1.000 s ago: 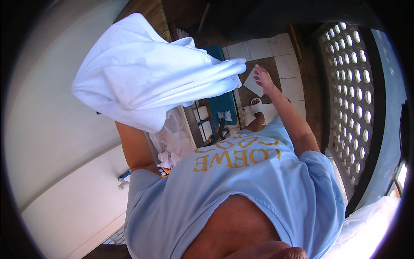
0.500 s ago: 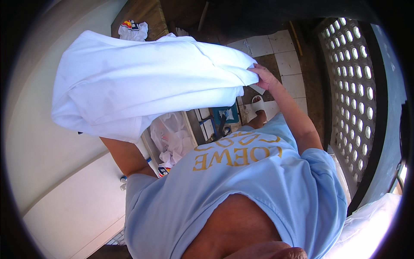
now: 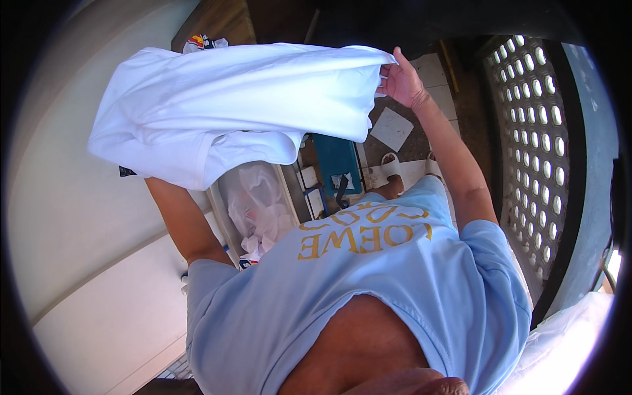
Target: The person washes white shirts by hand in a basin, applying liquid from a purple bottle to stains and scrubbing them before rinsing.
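We find the white cloth (image 3: 243, 99) at eleven o'clock, apparently being spread. Right hand (image 3: 403, 82), one o'clock: thumb and fingers apart at the cloth's edge. Left hand hidden; its grip we cannot tell. Next move, we judge, calls for pinching that edge.

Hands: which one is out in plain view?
The right hand, at the right end of the white cloth; the left hand is hidden by the cloth.
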A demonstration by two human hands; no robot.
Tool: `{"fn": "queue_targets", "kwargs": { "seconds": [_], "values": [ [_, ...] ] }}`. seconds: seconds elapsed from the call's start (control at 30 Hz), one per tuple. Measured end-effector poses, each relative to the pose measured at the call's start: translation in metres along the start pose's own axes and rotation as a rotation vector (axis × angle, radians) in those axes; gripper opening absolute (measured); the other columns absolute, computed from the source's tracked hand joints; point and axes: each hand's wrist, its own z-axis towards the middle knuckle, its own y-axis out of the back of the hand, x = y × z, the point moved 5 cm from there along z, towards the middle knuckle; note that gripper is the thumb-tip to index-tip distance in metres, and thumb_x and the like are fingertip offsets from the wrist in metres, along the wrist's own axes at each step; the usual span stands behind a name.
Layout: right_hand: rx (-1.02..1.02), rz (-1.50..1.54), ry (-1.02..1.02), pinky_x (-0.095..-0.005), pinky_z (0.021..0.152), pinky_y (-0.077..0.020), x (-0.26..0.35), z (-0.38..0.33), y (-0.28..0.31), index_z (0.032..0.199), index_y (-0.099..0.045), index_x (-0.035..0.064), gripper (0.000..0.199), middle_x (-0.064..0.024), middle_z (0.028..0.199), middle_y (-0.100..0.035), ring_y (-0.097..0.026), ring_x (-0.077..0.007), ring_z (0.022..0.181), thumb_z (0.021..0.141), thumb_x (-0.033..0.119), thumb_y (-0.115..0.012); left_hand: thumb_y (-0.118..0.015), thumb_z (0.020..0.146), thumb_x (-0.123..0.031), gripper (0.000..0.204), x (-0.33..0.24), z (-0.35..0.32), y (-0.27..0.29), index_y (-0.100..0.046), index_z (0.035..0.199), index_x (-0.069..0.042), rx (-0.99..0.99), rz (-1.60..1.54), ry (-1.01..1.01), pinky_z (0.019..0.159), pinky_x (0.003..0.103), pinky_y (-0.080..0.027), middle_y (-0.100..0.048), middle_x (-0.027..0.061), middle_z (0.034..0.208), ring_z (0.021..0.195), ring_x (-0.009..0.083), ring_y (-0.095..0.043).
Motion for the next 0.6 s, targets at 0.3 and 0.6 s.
{"fn": "queue_targets", "kwargs": {
  "seconds": [0.3, 0.6],
  "values": [
    [0.037, -0.139, 0.138, -0.0304, 0.08, -0.0552, 0.082, -0.003, 0.023, 0.107, -0.062, -0.0005, 0.036, -0.0073, 0.098, -0.068, -0.067, -0.0176, 0.088, 0.089, 0.03, -0.063, -0.063, 0.086, -0.024, 0.055, 0.004, 0.012, -0.012, -0.044, 0.132, 0.0, 0.017, 0.057, -0.039, 0.103, 0.033, -0.036, -0.048, 0.015, 0.132, 0.121, 0.0266, -0.046],
    [-0.034, 0.178, 0.144, -0.046, 0.108, -0.0282, 0.057, -0.025, 0.024, 0.137, -0.039, 0.0001, 0.085, -0.0109, 0.138, -0.047, -0.047, -0.0304, 0.124, 0.086, 0.069, -0.039, -0.064, 0.085, -0.024, 0.055, -0.004, 0.027, -0.025, -0.045, 0.131, 0.0, 0.015, 0.075, -0.078, 0.103, 0.033, -0.036, -0.049, 0.0153, 0.132, 0.121, 0.0273, -0.046]
  ]
}}
